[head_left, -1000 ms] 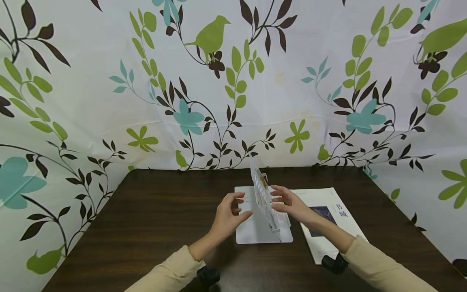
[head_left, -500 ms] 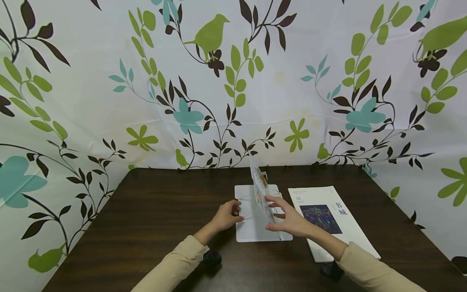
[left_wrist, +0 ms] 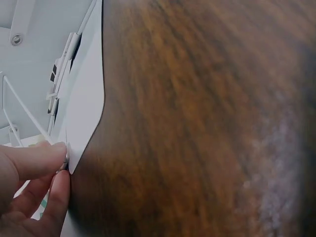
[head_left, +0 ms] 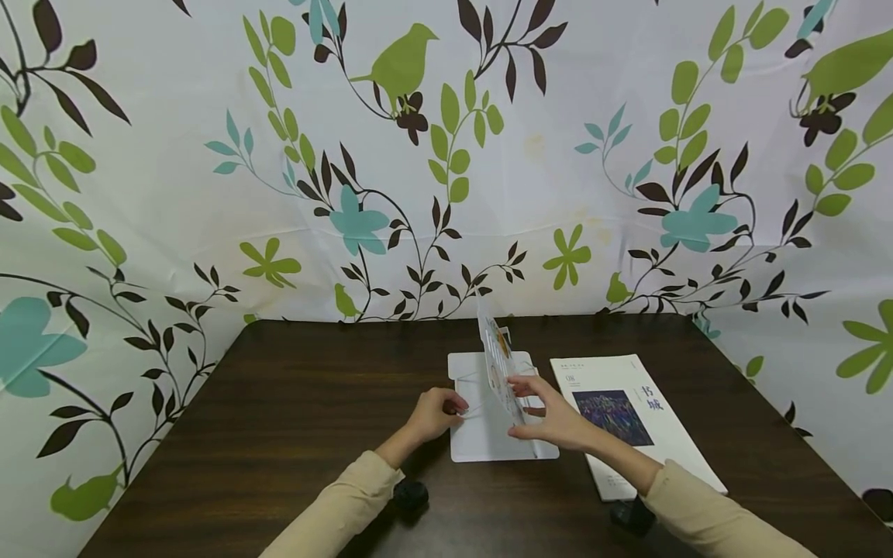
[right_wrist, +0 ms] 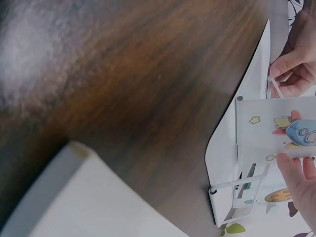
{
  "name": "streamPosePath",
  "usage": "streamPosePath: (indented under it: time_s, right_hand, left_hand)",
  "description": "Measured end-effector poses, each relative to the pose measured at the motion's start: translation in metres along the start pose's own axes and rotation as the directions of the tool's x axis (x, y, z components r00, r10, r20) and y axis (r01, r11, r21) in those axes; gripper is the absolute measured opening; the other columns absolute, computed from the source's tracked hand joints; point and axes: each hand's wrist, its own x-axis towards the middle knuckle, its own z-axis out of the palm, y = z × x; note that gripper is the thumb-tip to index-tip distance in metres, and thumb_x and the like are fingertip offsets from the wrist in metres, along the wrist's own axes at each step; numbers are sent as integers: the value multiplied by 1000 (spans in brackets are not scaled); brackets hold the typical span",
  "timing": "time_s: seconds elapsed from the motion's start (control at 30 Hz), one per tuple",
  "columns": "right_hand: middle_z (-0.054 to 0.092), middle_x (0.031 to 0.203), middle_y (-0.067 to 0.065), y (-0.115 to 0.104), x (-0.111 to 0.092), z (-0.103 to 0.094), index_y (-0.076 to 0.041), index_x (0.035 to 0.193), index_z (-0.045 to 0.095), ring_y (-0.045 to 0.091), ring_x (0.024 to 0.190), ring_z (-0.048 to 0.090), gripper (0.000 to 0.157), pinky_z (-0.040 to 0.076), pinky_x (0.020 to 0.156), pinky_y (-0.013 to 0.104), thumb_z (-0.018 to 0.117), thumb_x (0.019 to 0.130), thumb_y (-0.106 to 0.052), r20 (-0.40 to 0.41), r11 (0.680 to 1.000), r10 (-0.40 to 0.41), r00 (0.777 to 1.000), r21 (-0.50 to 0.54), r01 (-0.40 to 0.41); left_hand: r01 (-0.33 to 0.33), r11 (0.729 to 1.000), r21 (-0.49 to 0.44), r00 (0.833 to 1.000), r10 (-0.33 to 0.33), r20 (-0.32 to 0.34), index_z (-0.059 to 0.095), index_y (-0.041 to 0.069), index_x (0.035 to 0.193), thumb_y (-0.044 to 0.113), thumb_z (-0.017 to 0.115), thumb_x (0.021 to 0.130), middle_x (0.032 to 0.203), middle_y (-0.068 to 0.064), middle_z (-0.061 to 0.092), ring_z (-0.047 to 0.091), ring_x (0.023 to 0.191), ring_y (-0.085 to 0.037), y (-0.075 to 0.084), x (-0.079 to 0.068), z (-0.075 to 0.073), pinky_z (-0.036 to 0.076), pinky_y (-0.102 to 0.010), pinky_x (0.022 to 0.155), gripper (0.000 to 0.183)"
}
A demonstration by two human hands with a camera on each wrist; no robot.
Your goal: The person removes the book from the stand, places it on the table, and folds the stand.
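Note:
A white folding book stand, its flat base [head_left: 491, 448] on the table, has a thin upright panel [head_left: 494, 358] leaning slightly left. Cartoon pictures decorate the panel [right_wrist: 276, 123], seen in the right wrist view. My left hand [head_left: 434, 415] is at the base's left edge, where its thumb and fingers pinch a thin white wire support [left_wrist: 29, 111]. With fingers bent, my right hand [head_left: 554, 416] holds the panel from its right side; how far its fingertips reach round the panel is partly hidden.
Right of the stand lies a white book [head_left: 614, 465] with a dark blue picture on its cover, partly under the right forearm. The dark wooden table [head_left: 314, 387] ends at a patterned cloth [head_left: 418, 256] behind.
My left hand has moved down to the base's left edge and now pinches the wire. My right hand has shifted slightly left and down along the panel, uncovering more of the book.

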Motion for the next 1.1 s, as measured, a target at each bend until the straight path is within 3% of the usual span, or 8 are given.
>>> streamPosePath:
  time_s: [0.2, 0.73, 1.1]
  right_hand:
    - [43, 118, 20, 2, 1, -1, -4, 130, 40, 39, 111, 41, 70, 43, 86, 55, 75, 70, -11, 6, 1000, -14, 1000, 24, 14]
    - [43, 119, 20, 5, 0, 1, -5, 129, 43, 39, 112, 40, 68, 46, 84, 51, 73, 69, -6, -30, 997, 16, 999, 74, -14]
    - [42, 122, 26, 10, -5, -4, 0, 130, 39, 44, 112, 41, 66, 50, 80, 42, 68, 71, 1, -53, 987, -23, 998, 160, 31]
  left_hand:
    - [2, 1000, -19, 1000, -2, -1, 67, -3, 76, -10, 68, 68, 70, -8, 65, 57, 63, -9, -2, -2, 1, 46, -18, 56, 12]
    - [-20, 1000, 7, 999, 20, -43, 66, -3, 73, -12, 68, 66, 67, -8, 63, 58, 62, -13, 0, 0, 5, 46, -17, 55, 11]
    - [-11, 1000, 5, 999, 11, -44, 66, -2, 73, -11, 69, 67, 68, -7, 64, 59, 63, -13, -1, -1, 5, 46, -18, 56, 11]
